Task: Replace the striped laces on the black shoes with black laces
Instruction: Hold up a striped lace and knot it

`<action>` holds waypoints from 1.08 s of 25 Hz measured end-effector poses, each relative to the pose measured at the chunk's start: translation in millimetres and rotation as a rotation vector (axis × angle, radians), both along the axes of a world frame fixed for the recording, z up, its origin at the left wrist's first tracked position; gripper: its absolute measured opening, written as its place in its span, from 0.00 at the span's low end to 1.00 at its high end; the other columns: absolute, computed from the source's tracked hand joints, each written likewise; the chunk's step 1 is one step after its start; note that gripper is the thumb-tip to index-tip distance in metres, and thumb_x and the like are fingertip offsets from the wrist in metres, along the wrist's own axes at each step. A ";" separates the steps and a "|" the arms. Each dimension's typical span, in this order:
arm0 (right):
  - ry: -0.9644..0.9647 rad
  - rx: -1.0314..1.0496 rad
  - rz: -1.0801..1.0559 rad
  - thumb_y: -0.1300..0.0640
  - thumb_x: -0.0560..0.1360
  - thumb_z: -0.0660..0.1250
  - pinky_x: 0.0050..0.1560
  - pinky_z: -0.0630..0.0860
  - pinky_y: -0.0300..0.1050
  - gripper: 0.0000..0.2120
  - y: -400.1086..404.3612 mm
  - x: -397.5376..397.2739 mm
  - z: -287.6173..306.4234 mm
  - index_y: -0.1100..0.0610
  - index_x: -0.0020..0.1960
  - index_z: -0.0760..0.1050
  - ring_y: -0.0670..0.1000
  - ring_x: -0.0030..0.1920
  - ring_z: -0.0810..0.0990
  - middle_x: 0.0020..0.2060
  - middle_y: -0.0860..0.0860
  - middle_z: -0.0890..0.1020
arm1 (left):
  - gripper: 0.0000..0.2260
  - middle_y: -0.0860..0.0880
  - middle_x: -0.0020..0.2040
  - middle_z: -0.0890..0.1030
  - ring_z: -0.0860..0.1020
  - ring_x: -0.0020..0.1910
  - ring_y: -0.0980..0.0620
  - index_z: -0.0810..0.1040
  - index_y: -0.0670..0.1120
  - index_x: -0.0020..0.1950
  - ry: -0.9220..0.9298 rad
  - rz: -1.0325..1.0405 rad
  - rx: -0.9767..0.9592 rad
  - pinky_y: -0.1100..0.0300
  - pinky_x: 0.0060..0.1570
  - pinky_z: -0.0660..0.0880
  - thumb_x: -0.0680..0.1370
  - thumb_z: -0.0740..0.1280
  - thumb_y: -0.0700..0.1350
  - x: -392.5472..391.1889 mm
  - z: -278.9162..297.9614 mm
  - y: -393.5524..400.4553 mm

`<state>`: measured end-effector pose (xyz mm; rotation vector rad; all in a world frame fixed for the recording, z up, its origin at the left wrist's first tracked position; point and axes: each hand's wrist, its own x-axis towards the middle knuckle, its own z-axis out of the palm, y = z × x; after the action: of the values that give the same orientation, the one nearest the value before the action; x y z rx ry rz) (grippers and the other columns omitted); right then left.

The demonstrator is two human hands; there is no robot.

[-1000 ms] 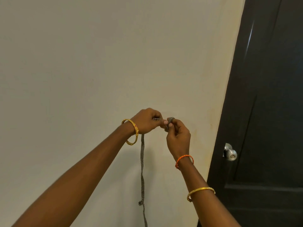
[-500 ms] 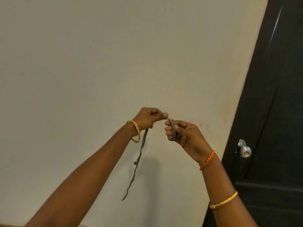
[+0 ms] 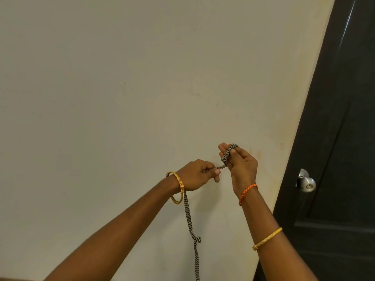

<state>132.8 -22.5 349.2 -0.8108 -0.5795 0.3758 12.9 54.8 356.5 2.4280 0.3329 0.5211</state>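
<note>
Head view, centre of the frame: the right hand (image 3: 242,169) has the flat black-and-white striped fabric lace (image 3: 226,155) looped over its curled fingers, thumb pressing it. Lower left of it, the left hand (image 3: 195,176) pinches the lace, whose tail hangs to the bottom edge against the cream wall (image 3: 121,98).

1. Both forearms are bare, with no sleeves showing.
2. A thin gold metal bangle with an ornate clasp (image 3: 177,187) circles the left wrist.
3. A twisted orange thread bracelet (image 3: 247,193) circles the right wrist.
4. A plain gold bangle (image 3: 267,238) sits further down the right forearm.
</note>
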 end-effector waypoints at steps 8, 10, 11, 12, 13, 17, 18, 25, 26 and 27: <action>-0.678 -0.409 -0.228 0.67 0.79 0.57 0.46 0.78 0.36 0.09 -6.0 -0.4 -31.9 0.59 0.50 0.75 0.45 0.41 0.84 0.39 0.50 0.83 | 0.14 0.43 0.33 0.78 0.68 0.29 0.54 0.83 0.44 0.43 -0.187 0.166 0.079 0.65 0.31 0.64 0.76 0.68 0.54 -0.3 28.6 21.1; -0.708 -0.443 -0.153 0.67 0.79 0.56 0.42 0.79 0.39 0.10 -11.0 -3.9 -32.1 0.61 0.48 0.76 0.46 0.35 0.82 0.35 0.50 0.83 | 0.13 0.43 0.35 0.79 0.70 0.32 0.53 0.83 0.45 0.42 -0.211 0.178 0.072 0.62 0.34 0.66 0.74 0.70 0.55 3.2 35.7 28.5; -0.664 -0.426 -0.088 0.67 0.79 0.56 0.40 0.79 0.41 0.11 -14.6 -5.0 -28.2 0.63 0.47 0.77 0.48 0.32 0.81 0.33 0.50 0.82 | 0.13 0.42 0.36 0.79 0.71 0.33 0.53 0.84 0.45 0.42 -0.223 0.171 0.056 0.61 0.35 0.67 0.73 0.71 0.54 4.3 37.8 30.9; -0.602 -0.386 -0.007 0.67 0.80 0.55 0.37 0.78 0.41 0.12 -18.2 -6.2 -21.9 0.65 0.46 0.77 0.49 0.31 0.79 0.31 0.51 0.81 | 0.12 0.42 0.37 0.80 0.72 0.34 0.52 0.84 0.45 0.43 -0.241 0.157 0.018 0.60 0.37 0.69 0.73 0.71 0.54 5.7 38.4 32.6; -0.536 -0.339 0.073 0.66 0.80 0.56 0.36 0.76 0.41 0.12 -21.4 -7.5 -15.1 0.65 0.45 0.77 0.49 0.30 0.77 0.30 0.52 0.80 | 0.11 0.43 0.36 0.81 0.74 0.34 0.51 0.84 0.44 0.43 -0.262 0.139 -0.044 0.59 0.37 0.70 0.73 0.71 0.52 6.5 37.6 33.6; -0.288 -0.177 0.263 0.63 0.80 0.56 0.36 0.76 0.39 0.12 -29.0 -15.9 1.2 0.64 0.46 0.78 0.47 0.31 0.77 0.31 0.52 0.79 | 0.12 0.57 0.23 0.67 0.61 0.23 0.56 0.82 0.49 0.39 -0.238 0.070 -0.394 0.65 0.24 0.60 0.76 0.66 0.55 6.5 12.4 31.3; -0.196 -0.120 0.299 0.63 0.80 0.56 0.37 0.78 0.38 0.12 -28.1 -18.4 2.5 0.65 0.47 0.78 0.47 0.32 0.79 0.31 0.52 0.80 | 0.13 0.55 0.25 0.64 0.59 0.24 0.56 0.82 0.51 0.38 -0.205 0.036 -0.479 0.66 0.24 0.58 0.77 0.65 0.55 6.6 3.6 30.0; 0.217 0.148 0.120 0.66 0.81 0.57 0.45 0.81 0.41 0.09 -7.1 -14.6 -0.8 0.68 0.50 0.75 0.51 0.43 0.85 0.46 0.59 0.83 | 0.17 0.55 0.23 0.64 0.61 0.21 0.58 0.82 0.46 0.46 0.014 -0.072 -0.356 0.69 0.23 0.62 0.81 0.59 0.55 9.6 -28.9 6.0; 0.193 0.124 0.046 0.66 0.81 0.57 0.46 0.81 0.41 0.08 -3.5 -11.4 -4.8 0.67 0.49 0.74 0.50 0.43 0.85 0.47 0.60 0.82 | 0.17 0.56 0.22 0.64 0.62 0.21 0.59 0.83 0.45 0.47 0.024 -0.074 -0.288 0.70 0.24 0.63 0.81 0.59 0.54 9.2 -27.1 3.5; 0.148 0.081 -0.033 0.66 0.81 0.57 0.46 0.81 0.41 0.08 -0.9 -7.6 -10.2 0.66 0.49 0.74 0.50 0.43 0.85 0.47 0.59 0.82 | 0.17 0.56 0.21 0.67 0.64 0.21 0.59 0.83 0.43 0.47 0.033 -0.077 -0.218 0.70 0.27 0.64 0.81 0.60 0.53 9.1 -24.7 2.0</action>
<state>125.2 -23.4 339.0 -0.7077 -0.4403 0.3767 22.0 56.8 331.8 2.2305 0.2933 0.3897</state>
